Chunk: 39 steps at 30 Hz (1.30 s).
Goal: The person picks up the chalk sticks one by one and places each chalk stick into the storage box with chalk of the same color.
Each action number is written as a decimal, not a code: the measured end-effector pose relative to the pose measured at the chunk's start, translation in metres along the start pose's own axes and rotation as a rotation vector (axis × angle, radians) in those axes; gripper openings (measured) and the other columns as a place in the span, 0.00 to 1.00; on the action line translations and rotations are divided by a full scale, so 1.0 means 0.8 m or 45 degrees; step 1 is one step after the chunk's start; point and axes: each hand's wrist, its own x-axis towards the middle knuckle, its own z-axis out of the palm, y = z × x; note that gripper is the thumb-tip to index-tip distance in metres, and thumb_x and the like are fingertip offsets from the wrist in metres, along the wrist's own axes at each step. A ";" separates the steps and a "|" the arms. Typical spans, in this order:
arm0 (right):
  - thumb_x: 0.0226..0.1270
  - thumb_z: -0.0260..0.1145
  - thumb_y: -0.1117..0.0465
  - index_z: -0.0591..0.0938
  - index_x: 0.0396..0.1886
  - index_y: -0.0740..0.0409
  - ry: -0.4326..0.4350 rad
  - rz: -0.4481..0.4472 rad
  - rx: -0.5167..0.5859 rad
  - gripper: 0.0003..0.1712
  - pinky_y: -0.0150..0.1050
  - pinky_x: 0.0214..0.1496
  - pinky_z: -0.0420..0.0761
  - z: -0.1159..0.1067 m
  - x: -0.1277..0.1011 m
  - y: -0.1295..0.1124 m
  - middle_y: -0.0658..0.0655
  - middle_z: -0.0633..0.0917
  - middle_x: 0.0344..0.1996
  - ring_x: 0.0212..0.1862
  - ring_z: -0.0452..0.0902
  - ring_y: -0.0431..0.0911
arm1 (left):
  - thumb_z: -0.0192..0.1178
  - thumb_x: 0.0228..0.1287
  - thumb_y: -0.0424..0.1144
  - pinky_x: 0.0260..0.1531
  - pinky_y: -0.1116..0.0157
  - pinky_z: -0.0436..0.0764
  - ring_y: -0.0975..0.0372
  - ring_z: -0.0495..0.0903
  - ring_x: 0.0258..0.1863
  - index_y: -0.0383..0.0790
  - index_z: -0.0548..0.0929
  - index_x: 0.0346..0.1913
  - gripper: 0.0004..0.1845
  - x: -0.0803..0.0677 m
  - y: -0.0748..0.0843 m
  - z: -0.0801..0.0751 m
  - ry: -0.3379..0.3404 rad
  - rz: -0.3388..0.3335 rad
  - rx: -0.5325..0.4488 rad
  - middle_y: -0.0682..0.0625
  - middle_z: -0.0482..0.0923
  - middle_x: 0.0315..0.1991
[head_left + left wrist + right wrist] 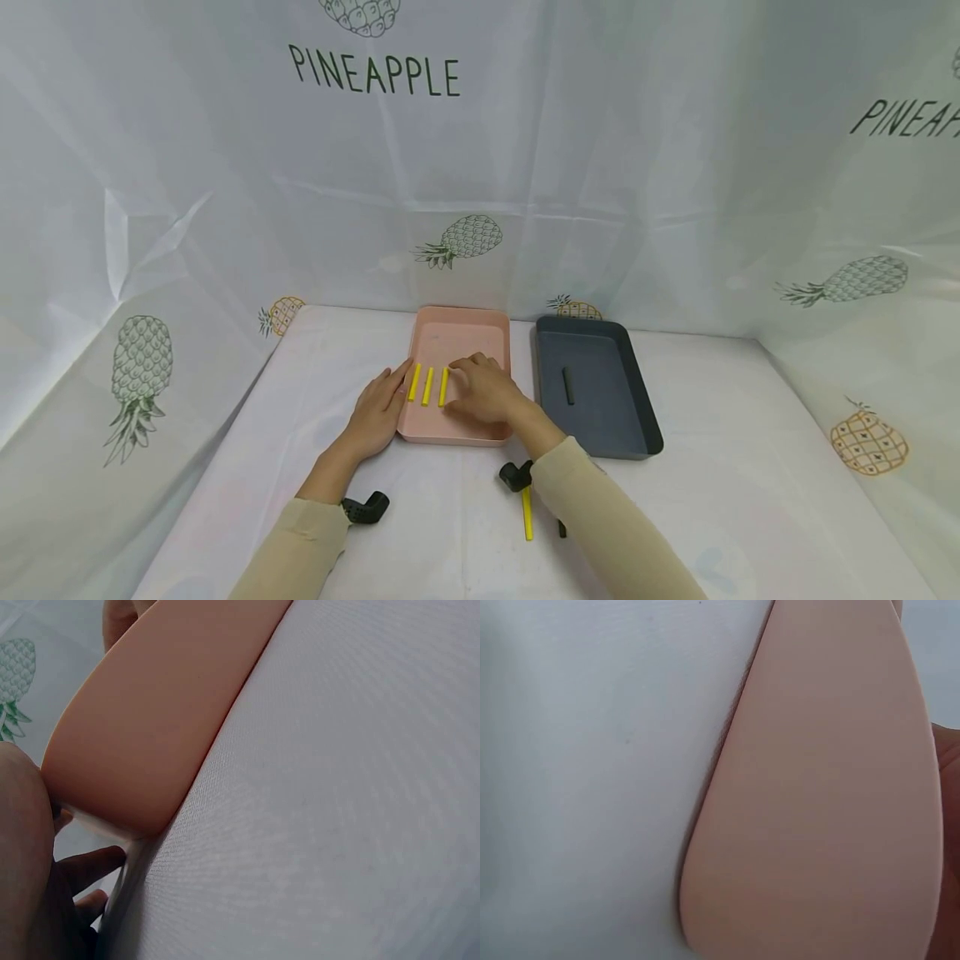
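Observation:
Three yellow sticks point(427, 387) lie roughly side by side in the left part of a pink tray point(457, 315). My left hand point(377, 412) rests along the tray's left side with its fingers stretched forward. Over the tray is my right hand point(486, 392), its thumb and a finger at the two ends of the rightmost yellow stick point(443, 387). In the left wrist view, the pink tray's outer wall point(172, 697) stands beside the left hand's fingers point(94, 866). The right wrist view shows mostly the tray's wall point(817, 787), which hides the right fingertips.
A dark grey tray point(600, 433) stands right of the pink one, with a black stick point(567, 386) inside. On the white cloth in front, another yellow stick point(527, 515) and a partly hidden black stick point(562, 529) lie near the right sleeve. Pineapple-printed sheeting point(480, 150) rises behind.

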 end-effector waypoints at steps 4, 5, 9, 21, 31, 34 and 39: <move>0.61 0.78 0.44 0.74 0.74 0.49 -0.006 -0.003 0.008 0.43 0.56 0.69 0.77 -0.001 -0.005 0.002 0.58 0.73 0.71 0.70 0.69 0.55 | 0.35 0.86 0.48 0.78 0.32 0.42 0.43 0.43 0.84 0.58 0.52 0.84 0.29 -0.001 0.000 -0.001 -0.004 -0.001 0.015 0.45 0.54 0.84; 0.61 0.78 0.44 0.74 0.74 0.49 -0.007 -0.006 0.011 0.43 0.56 0.69 0.77 -0.002 -0.006 0.002 0.58 0.73 0.72 0.71 0.69 0.54 | 0.35 0.86 0.49 0.78 0.33 0.41 0.43 0.43 0.84 0.59 0.52 0.84 0.29 -0.001 0.000 -0.001 -0.006 -0.005 0.015 0.46 0.54 0.84; 0.61 0.78 0.44 0.73 0.74 0.48 -0.004 -0.021 0.008 0.43 0.55 0.69 0.77 -0.003 -0.012 0.004 0.57 0.72 0.73 0.71 0.69 0.54 | 0.35 0.86 0.48 0.78 0.33 0.41 0.44 0.43 0.84 0.58 0.53 0.84 0.29 0.000 0.001 0.000 -0.006 -0.003 0.009 0.46 0.54 0.84; 0.61 0.78 0.45 0.75 0.73 0.52 0.020 -0.099 0.012 0.43 0.54 0.70 0.77 -0.010 -0.028 0.003 0.58 0.74 0.71 0.71 0.70 0.55 | 0.35 0.86 0.49 0.79 0.33 0.41 0.44 0.43 0.85 0.58 0.52 0.84 0.29 0.000 -0.001 0.000 -0.010 -0.001 0.013 0.46 0.54 0.84; 0.62 0.78 0.46 0.76 0.72 0.53 0.053 -0.161 0.045 0.41 0.54 0.67 0.79 -0.019 -0.045 0.005 0.58 0.75 0.68 0.70 0.72 0.55 | 0.35 0.86 0.47 0.79 0.34 0.39 0.45 0.43 0.85 0.56 0.54 0.84 0.28 0.001 -0.001 0.001 0.008 0.015 -0.012 0.47 0.55 0.83; 0.62 0.78 0.46 0.76 0.72 0.54 0.057 -0.163 0.065 0.41 0.54 0.67 0.79 -0.022 -0.050 0.007 0.57 0.75 0.68 0.70 0.72 0.55 | 0.35 0.86 0.47 0.78 0.33 0.40 0.45 0.44 0.85 0.56 0.54 0.84 0.28 0.001 -0.001 0.002 0.012 0.016 -0.011 0.47 0.56 0.83; 0.63 0.78 0.48 0.77 0.70 0.56 0.076 -0.189 0.094 0.39 0.54 0.71 0.76 -0.026 -0.059 0.012 0.57 0.75 0.68 0.71 0.70 0.55 | 0.36 0.86 0.46 0.79 0.34 0.40 0.45 0.43 0.85 0.57 0.54 0.84 0.28 0.001 0.000 0.002 0.015 0.013 -0.015 0.47 0.55 0.83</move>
